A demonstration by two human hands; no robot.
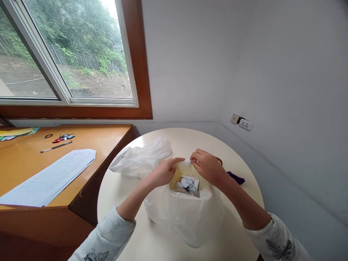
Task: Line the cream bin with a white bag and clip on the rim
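A translucent white plastic bag (187, 217) lines and drapes over a container on the round table, its mouth spread open. Crumpled paper with dark marks (189, 184) lies inside, and a yellowish inner wall shows around it. At the far side of the mouth, my right hand (207, 165) pinches the bag's rim between thumb and fingertips. Opposite it, my left hand (164, 172) holds the rim at the left, index finger stretched along the edge and the other fingers curled. The container itself is mostly hidden under the plastic.
Another thin plastic bag (144, 157) lies crumpled on the round table (122, 203). A dark purple cloth (236, 178) sits at right, behind my forearm. The wooden desk (108, 132) at left bears papers (51, 179), a pen (56, 146) and keys (64, 137).
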